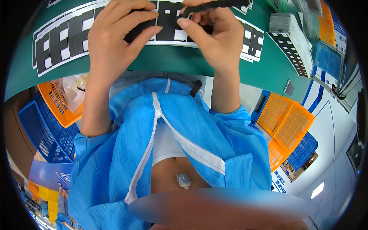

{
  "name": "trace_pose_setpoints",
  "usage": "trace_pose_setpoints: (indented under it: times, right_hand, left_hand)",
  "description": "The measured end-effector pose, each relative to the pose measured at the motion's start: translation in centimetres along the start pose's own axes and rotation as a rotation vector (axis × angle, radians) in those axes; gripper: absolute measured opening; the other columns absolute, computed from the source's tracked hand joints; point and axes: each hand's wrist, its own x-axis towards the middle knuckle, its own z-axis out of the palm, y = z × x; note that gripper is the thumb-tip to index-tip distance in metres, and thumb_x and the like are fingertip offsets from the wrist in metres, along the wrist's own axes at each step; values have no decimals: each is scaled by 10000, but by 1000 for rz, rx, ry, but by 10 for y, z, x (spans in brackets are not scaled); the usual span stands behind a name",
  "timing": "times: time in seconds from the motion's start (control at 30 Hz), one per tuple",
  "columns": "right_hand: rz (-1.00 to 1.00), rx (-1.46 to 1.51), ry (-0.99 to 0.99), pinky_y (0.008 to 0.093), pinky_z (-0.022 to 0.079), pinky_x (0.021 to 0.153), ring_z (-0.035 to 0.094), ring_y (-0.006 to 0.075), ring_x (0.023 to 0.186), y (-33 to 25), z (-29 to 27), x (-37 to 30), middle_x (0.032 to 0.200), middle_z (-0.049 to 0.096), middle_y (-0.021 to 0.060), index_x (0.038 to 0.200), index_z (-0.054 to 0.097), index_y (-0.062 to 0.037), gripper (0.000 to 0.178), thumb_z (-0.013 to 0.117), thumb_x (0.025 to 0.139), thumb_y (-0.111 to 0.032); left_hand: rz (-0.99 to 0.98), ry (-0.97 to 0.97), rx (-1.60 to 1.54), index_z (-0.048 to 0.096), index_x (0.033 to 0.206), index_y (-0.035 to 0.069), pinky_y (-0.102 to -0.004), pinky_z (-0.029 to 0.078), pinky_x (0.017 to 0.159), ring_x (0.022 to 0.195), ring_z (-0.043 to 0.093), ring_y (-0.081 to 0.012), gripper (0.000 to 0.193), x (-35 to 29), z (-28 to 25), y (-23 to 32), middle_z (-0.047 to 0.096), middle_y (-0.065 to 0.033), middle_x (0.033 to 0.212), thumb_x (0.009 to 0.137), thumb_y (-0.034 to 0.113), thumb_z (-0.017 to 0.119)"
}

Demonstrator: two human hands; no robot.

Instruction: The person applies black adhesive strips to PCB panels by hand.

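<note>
On the green table (176, 63) lies a long white sheet with rows of black cut-out pieces (78, 38). My left hand (115, 32) rests over its middle, thumb and fingertips apart on the black pieces; nothing shows in its grasp. Opposite it, my right hand (220, 36) closes thumb and fingers around a slim, dark, rod-like thing (220, 4), whose kind I cannot make out. One end of that points down to the left above the sheet, and the other reaches to the upper right. More of the patterned sheets (255, 40) continue right of my right hand, partly covered by it.
A tall stack of similar sheets (287, 40) stands at the right of the table. A small grey rectangular piece (289, 88) lies at the table's edge. Orange (287, 119) and blue crates (304, 149) are at the right; another orange basket (61, 109) and blue crate (42, 130) are at the left.
</note>
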Motion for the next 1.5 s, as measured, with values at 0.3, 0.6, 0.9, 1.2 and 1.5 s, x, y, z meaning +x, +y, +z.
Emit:
trace_pose_setpoints:
  times: [0.3, 0.6, 0.9, 1.2, 1.5]
  right_hand:
    - [-370, -311, -49, 275, 439, 537, 551, 142, 609, 18, 2, -1, 728, 602, 43, 921, 710, -48, 194, 829, 767, -49]
    - [-319, -187, 30, 241, 460, 574, 591, 130, 613, 14, 4, -4, 782, 664, 47, 961, 710, -48, 240, 841, 760, -58]
    - [-832, 32, -118, 185, 421, 669, 509, 45, 762, 33, 11, 23, 931, 639, 2, 1098, 688, 19, 254, 766, 863, 79]
    - [-529, -277, -62, 300, 508, 586, 652, 175, 655, 22, 53, 17, 798, 671, 53, 991, 684, -54, 238, 807, 787, -66]
    - [-164, -89, -149, 286, 486, 558, 622, 127, 647, 13, 45, 12, 793, 643, 44, 967, 720, -77, 189, 776, 792, -30]
  left_hand:
    - [-5, -6, -5, 774, 1021, 49, -336, 529, 877, 1044, 669, -242, 234, -2, 1, -3, 735, -58, 1138, 791, 58, 820]
    - [9, -5, -7, 767, 1038, 42, -324, 526, 871, 1035, 670, -245, 204, -2, -2, -2, 736, -62, 1131, 836, 21, 768]
    - [-95, 114, -147, 764, 1085, 9, -319, 520, 933, 1070, 682, -215, 199, -8, -29, -1, 740, -99, 1153, 893, -21, 719]
    - [-109, 54, 12, 770, 1084, 24, -317, 520, 950, 1119, 668, -231, 250, -23, -30, -23, 725, -74, 1209, 835, -1, 784]
    - [-90, 41, 1, 771, 1081, 34, -336, 520, 964, 1134, 665, -247, 277, -23, -35, -26, 724, -80, 1206, 807, -1, 795]
